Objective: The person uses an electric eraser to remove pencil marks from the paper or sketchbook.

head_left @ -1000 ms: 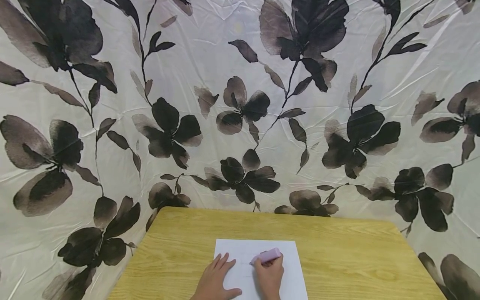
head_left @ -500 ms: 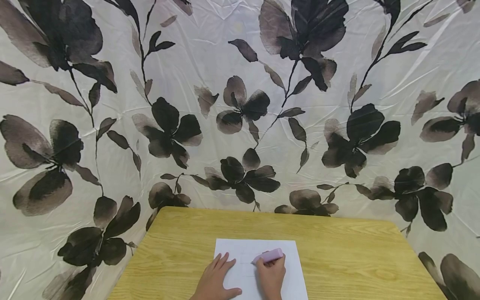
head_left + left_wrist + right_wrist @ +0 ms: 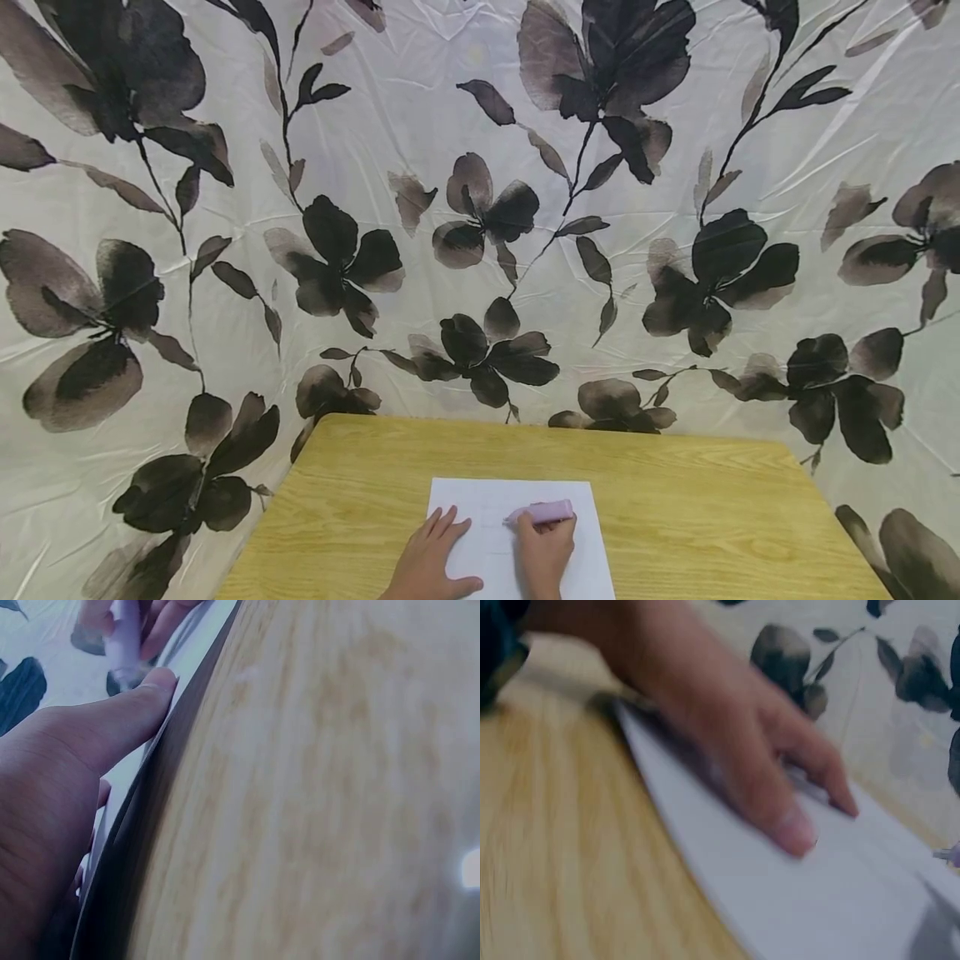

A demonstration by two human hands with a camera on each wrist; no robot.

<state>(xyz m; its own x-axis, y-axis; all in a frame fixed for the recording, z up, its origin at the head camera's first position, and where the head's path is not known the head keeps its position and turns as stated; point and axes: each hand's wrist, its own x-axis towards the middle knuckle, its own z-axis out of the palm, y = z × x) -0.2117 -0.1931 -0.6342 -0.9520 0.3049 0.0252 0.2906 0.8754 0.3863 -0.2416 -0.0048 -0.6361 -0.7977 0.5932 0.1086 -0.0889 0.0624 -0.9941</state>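
A white sheet of paper lies on the wooden table, bearing a few faint lines. In the head view my left hand rests flat on the paper's left side, thumb and fingers spread. The right wrist view also shows the left hand lying on the sheet. My right hand pinches a thick light purple pen whose narrow tip points left, right at the paper near a faint line. In the left wrist view the pen stands beyond my left thumb.
The yellow wood-grain table extends on both sides of the paper. Behind it hangs a white cloth with large dark flowers, close to the table's far edge. A dark sleeve shows in the right wrist view.
My right hand has slid a little to the right across the paper with the pen, which now leans flatter. My left hand has stayed in place.
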